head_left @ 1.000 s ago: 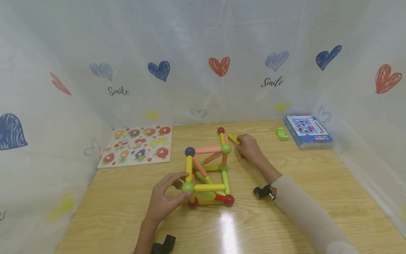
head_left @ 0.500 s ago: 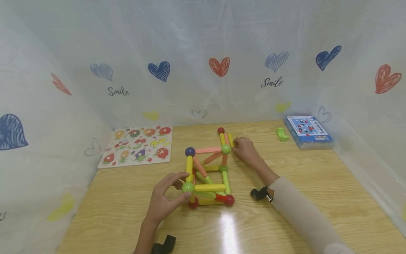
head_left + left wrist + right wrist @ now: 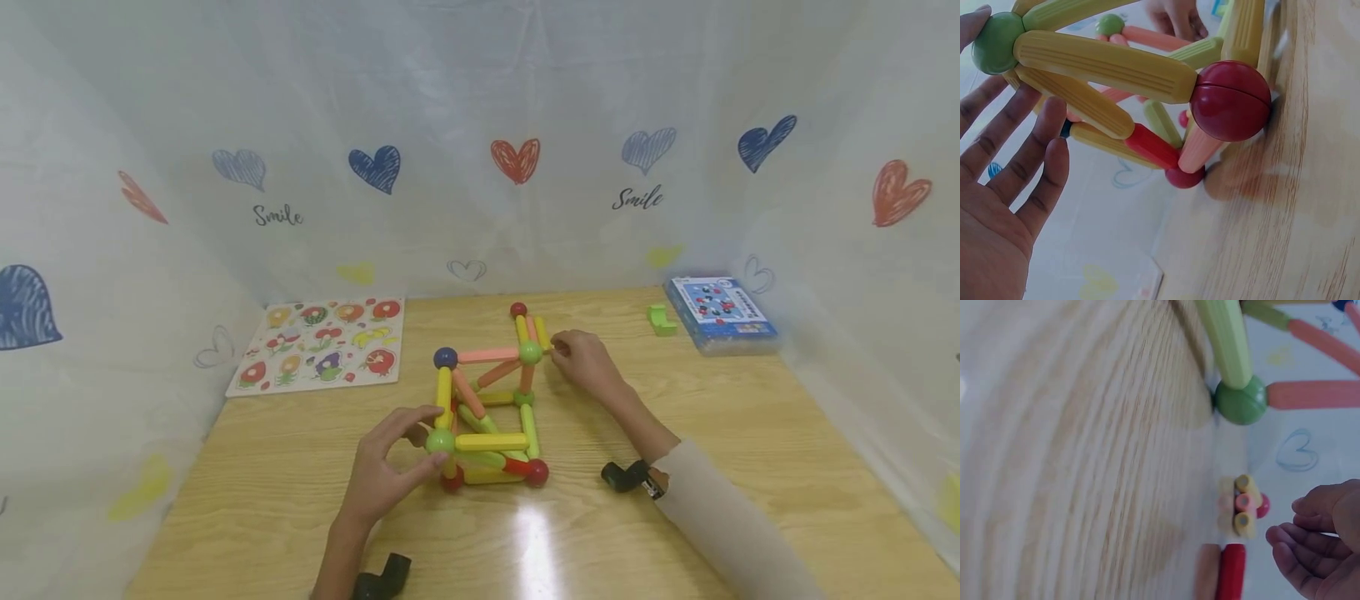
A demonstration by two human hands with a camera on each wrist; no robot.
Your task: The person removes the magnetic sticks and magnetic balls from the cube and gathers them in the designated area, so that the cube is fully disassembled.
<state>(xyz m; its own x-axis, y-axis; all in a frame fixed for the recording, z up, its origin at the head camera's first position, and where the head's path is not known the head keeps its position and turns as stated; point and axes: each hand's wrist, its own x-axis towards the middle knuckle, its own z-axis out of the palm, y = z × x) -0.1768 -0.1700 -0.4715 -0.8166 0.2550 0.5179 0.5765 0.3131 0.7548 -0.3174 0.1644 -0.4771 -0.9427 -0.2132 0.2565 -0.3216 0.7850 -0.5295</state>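
Note:
A frame of magnetic sticks and balls stands on the table. My left hand pinches the green ball at its near left upper corner; in the left wrist view the thumb and fingertips meet this green ball. Behind the frame, two yellow sticks and a pink stick lie side by side by a red ball. My right hand is just right of the outer yellow stick. In the right wrist view, the right hand has loosely curled fingers holding nothing, apart from the stick ends.
A red stick lies on the table near the right hand. A fruit picture board is at the back left. At the back right are a light green plastic piece and a blue box. A printed curtain surrounds the table.
The right hand has turned the yellow stick to lie alongside the pink one and let it go. The left hand has kept its place at the green ball.

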